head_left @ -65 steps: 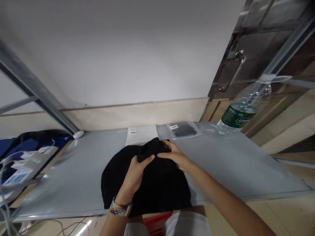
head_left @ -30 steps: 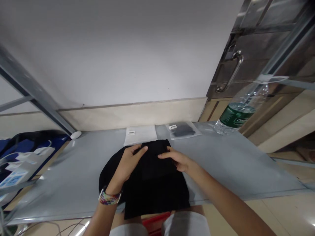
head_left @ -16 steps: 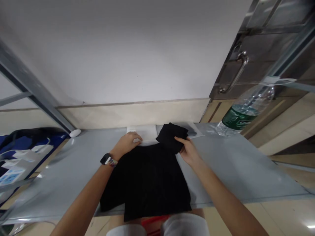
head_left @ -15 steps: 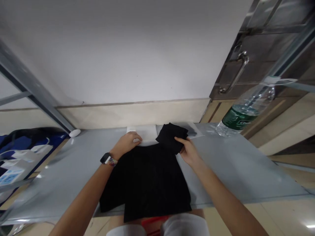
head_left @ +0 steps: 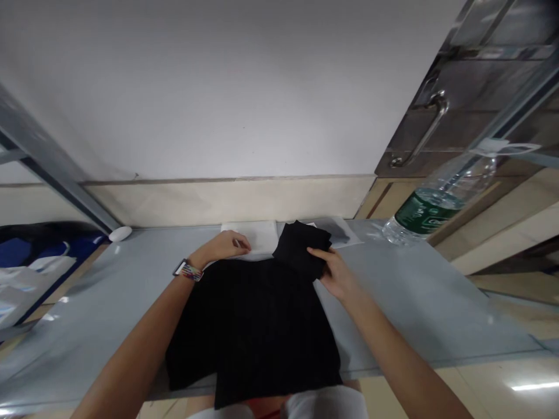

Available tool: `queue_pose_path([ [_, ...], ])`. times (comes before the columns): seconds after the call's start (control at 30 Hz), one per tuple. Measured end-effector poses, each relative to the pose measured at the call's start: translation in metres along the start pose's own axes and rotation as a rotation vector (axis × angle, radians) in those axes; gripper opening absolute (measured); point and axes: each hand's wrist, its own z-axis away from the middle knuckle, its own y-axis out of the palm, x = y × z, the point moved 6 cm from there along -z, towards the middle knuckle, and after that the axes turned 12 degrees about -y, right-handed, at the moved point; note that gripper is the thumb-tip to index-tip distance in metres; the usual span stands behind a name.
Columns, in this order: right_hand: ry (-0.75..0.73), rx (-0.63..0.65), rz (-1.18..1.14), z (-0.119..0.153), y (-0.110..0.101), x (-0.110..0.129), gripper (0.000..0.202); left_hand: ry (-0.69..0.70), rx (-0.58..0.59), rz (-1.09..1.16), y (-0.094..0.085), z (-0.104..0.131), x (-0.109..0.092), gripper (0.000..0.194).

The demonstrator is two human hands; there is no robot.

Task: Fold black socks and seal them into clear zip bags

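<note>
Black shorts (head_left: pixel 262 326) lie spread flat on the grey table (head_left: pixel 393 297), their legs toward me. My right hand (head_left: pixel 332 270) grips a folded black cloth (head_left: pixel 302 247) between thumb and fingers, over the upper right corner of the shorts. At their top left edge is my left hand (head_left: pixel 229 244), its fingers curled together; whether it pinches anything is too small to tell. Behind it lies a flat white packet (head_left: pixel 262 235), partly covered by the hand. A clear plastic bag (head_left: pixel 338 230) rests behind the folded cloth.
A large water bottle (head_left: pixel 430 209) with a green label stands at the right back. A white oval object (head_left: pixel 120 234) sits at the left back corner. Metal frame posts rise at both sides, and a wall (head_left: pixel 244 116) runs behind the table.
The view has shifted slightly. The folded black cloth has moved a little toward me in my right hand. My left hand stays near the top edge of the shorts.
</note>
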Motion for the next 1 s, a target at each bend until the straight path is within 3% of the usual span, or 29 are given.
queue_pose_path([
  [0.2,0.015,0.010,0.014,0.000,0.001,-0.001,0.045,0.014,0.012,-0.033,-0.005,0.000,-0.003,0.021],
  [0.43,0.074,0.045,0.047,0.006,0.009,-0.002,0.047,0.098,-0.086,-0.134,0.003,0.006,-0.015,0.013],
  [0.57,0.130,0.194,0.086,0.012,0.039,-0.002,0.047,0.202,-0.239,-0.233,0.002,0.010,-0.024,0.012],
  [0.73,0.102,0.417,0.153,0.007,0.083,-0.004,0.043,0.306,-0.244,-0.150,0.003,0.017,-0.031,0.017],
  [0.83,0.027,0.396,0.187,-0.004,0.090,-0.005,0.034,0.274,-0.285,-0.107,0.002,0.018,-0.030,0.022],
  [1.0,-0.048,0.390,0.327,-0.013,0.080,-0.010,0.027,0.160,-0.302,-0.078,0.002,0.015,-0.028,0.023],
])
